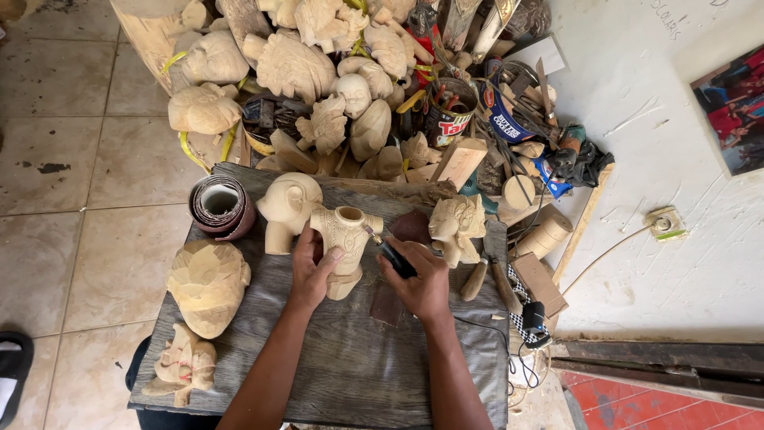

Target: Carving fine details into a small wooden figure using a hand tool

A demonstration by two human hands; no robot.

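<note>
Carving, pale wood, torso-shaped w/ a hollow neck opening [345, 239], stands upright near the middle of the grey weathered plank counter [350, 366], slightly toward the far edge. My left hand [312, 269] is wrapped around its lower left side, fingers closed on the wood, steadying it. My right hand [418, 285] is clenched round a small black rotary tool [395, 259]; the tool's thin tip points at the carving's right shoulder, touching or just short of it, can't tell which. A black cable [485, 338] runs off from the right hand toward the counter's right edge.

Just left of the carving, touching or nearly so, sits a rounded pale wooden elephant-like figure [286, 209]. Right of the tool stands a pale wooden carved head w/ headdress [455, 227]. A roll of reddish-brown sandpaper [222, 205] lies at the counter's far left corner. On the left side rest a big rough-cut pale wood mask blank [208, 285] and, nearer me, a smaller carved wooden figure [183, 366]. Beyond the counter's far edge, a heap of unfinished pale wood carvings [302, 64] is piled on the tiled floor [72, 159], w/ tins of tools [450, 107] beside it.
</note>
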